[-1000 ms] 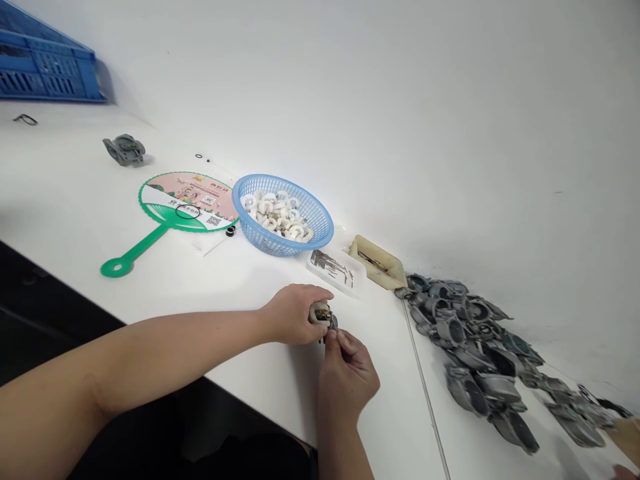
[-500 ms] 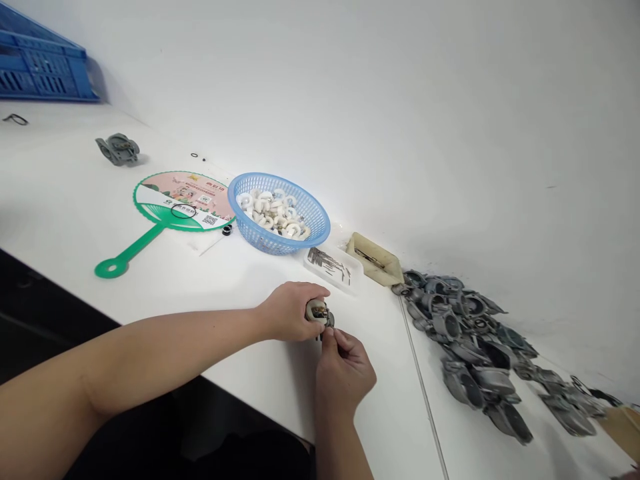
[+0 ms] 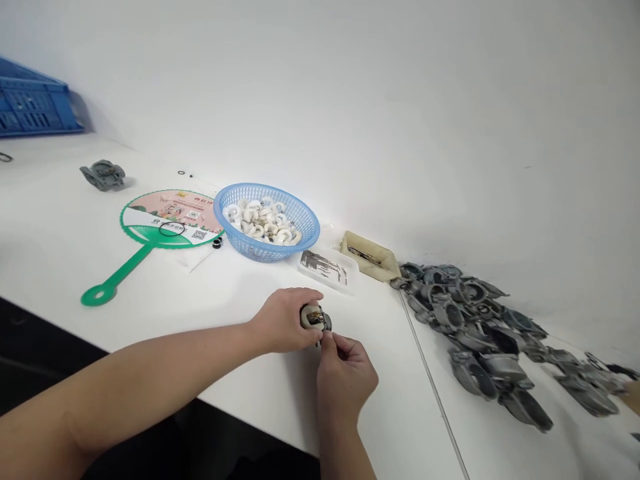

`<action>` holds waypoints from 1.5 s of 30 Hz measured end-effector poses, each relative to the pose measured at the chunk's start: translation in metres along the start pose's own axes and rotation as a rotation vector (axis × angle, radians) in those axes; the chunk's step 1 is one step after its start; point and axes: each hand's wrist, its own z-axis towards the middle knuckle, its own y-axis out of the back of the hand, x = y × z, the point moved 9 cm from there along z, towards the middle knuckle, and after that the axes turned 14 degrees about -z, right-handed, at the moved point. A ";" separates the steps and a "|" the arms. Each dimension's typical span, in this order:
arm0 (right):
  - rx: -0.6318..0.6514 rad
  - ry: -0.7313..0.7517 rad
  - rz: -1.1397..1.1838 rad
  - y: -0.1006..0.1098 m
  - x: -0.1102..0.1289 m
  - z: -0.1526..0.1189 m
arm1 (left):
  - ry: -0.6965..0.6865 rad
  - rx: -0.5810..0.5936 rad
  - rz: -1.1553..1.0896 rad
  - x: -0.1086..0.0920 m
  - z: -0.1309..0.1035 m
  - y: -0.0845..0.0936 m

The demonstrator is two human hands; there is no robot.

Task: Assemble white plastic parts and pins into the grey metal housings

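Observation:
My left hand (image 3: pixel 283 321) is wrapped round a small grey metal carburetor-like part (image 3: pixel 327 321) with a white plastic float (image 3: pixel 311 317) on top and a brass-coloured bit inside the ring. My right hand (image 3: pixel 346 373) is closed at the part's near right side, thumb and forefinger pinched together against it. Whatever lies between those fingertips is too small to make out. Just beyond the hands is a shallow white tray (image 3: pixel 345 283) holding thin dark pins.
A blue basket (image 3: pixel 306 230) of white floats stands behind the hands. Left of it lies a green hand fan (image 3: pixel 117 272) with a black ring on it. A cream tray (image 3: pixel 393 269) and heaped grey metal housings (image 3: pixel 500 365) are to the right. A blue crate (image 3: pixel 37 110) sits far left.
The camera view has tilted and shifted slightly. Both hands stay at the same part, the right fingers still pinched against its side.

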 end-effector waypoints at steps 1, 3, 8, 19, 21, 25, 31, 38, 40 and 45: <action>0.004 0.010 0.000 0.000 0.001 0.000 | 0.012 -0.005 0.008 0.000 -0.001 0.000; 0.005 0.036 -0.003 0.000 0.001 0.000 | 0.038 -0.014 0.020 0.002 -0.001 0.000; -0.008 0.099 0.015 -0.004 -0.009 0.003 | 0.086 -0.017 -0.018 0.009 -0.003 0.000; 0.008 0.078 0.057 -0.011 -0.020 0.005 | 0.111 -0.001 -0.086 0.015 -0.004 -0.002; 0.014 0.074 0.068 -0.011 -0.020 0.006 | 0.116 0.002 -0.095 0.016 -0.004 -0.002; 0.029 0.061 0.101 -0.013 -0.022 0.006 | 0.141 0.017 -0.128 0.017 -0.004 -0.003; 0.020 0.068 0.134 -0.014 -0.021 0.006 | 0.176 0.025 -0.158 0.021 -0.005 -0.003; 0.015 0.049 0.114 -0.012 -0.019 0.004 | 0.192 0.026 -0.145 0.022 -0.005 -0.004; 0.004 0.046 0.122 -0.012 -0.019 0.004 | 0.192 0.030 -0.138 0.022 -0.005 -0.005; -0.024 0.047 0.193 -0.013 -0.021 0.005 | 0.172 0.055 -0.122 0.021 -0.004 -0.005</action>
